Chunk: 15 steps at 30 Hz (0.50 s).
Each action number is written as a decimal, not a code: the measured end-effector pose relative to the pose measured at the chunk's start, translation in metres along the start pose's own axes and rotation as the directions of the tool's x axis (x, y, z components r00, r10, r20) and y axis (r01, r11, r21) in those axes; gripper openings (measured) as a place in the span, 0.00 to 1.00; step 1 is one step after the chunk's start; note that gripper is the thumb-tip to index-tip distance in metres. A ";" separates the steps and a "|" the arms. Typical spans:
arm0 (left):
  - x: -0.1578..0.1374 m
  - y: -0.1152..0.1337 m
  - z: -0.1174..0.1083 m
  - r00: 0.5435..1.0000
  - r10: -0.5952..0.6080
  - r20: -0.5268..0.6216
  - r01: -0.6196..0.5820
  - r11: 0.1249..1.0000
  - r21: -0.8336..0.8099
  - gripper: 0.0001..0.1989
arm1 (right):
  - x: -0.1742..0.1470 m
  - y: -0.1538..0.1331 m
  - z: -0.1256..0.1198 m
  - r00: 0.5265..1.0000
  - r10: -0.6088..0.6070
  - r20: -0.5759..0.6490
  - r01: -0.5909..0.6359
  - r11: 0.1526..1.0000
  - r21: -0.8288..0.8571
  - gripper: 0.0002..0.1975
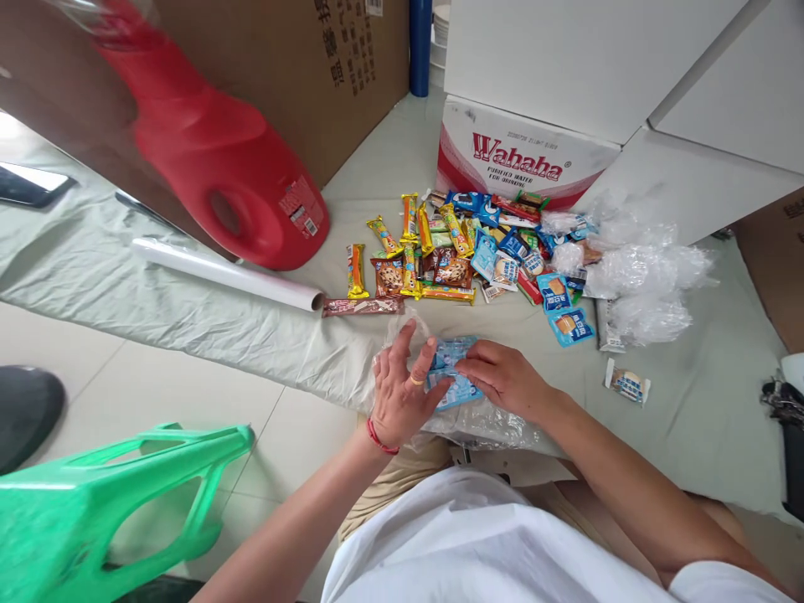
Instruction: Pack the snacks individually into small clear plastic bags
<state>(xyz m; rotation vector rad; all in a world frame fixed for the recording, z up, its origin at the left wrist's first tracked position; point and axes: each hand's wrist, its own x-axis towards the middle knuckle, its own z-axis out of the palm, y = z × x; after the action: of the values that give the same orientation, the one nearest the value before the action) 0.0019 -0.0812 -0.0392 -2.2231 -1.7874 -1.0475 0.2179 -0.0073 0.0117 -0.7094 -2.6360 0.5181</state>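
Near the front edge of the pale green cloth, light-blue flat packets lie with crinkled clear plastic film around them. Left hand — fingers spread apart at the packets' left side. Right hand — fingertips together on the packets; cannot tell whether they pinch. Beyond lies a loose heap of multicoloured wrapped snacks.

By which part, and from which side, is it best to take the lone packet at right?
Probably pinch the packet across its middle, from above, with the nearer right hand; it lies flat, with room along both long edges.
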 end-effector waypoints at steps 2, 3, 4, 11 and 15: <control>-0.002 0.001 -0.004 1.000 0.014 0.003 -0.014 1.000 0.026 0.47 | -0.008 -0.002 0.008 0.999 -0.022 -0.028 0.022 1.000 0.008 0.13; -0.003 0.001 -0.005 1.000 0.019 0.013 -0.020 0.999 0.038 0.47 | -0.010 -0.003 0.011 0.999 -0.026 -0.042 0.027 0.999 0.019 0.13; -0.004 0.001 -0.006 0.999 0.023 0.024 -0.024 0.999 0.046 0.46 | -0.012 -0.004 0.013 0.998 -0.028 -0.054 0.030 0.999 0.034 0.12; -0.002 -0.004 -0.006 0.986 -0.056 0.157 0.058 0.998 -0.007 0.38 | -0.021 -0.007 0.023 0.998 -0.051 -0.040 0.054 0.995 0.082 0.11; 0.006 -0.011 -0.017 0.977 -0.132 0.167 0.164 0.968 -0.191 0.07 | -0.026 -0.004 0.032 1.000 0.002 0.022 -0.005 0.990 0.139 0.14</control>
<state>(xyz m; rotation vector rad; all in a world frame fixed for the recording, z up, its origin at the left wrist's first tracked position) -0.0144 -0.0811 -0.0268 -2.3767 -2.0222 -1.1664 0.2234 -0.0326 -0.0206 -0.6692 -2.5880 0.7068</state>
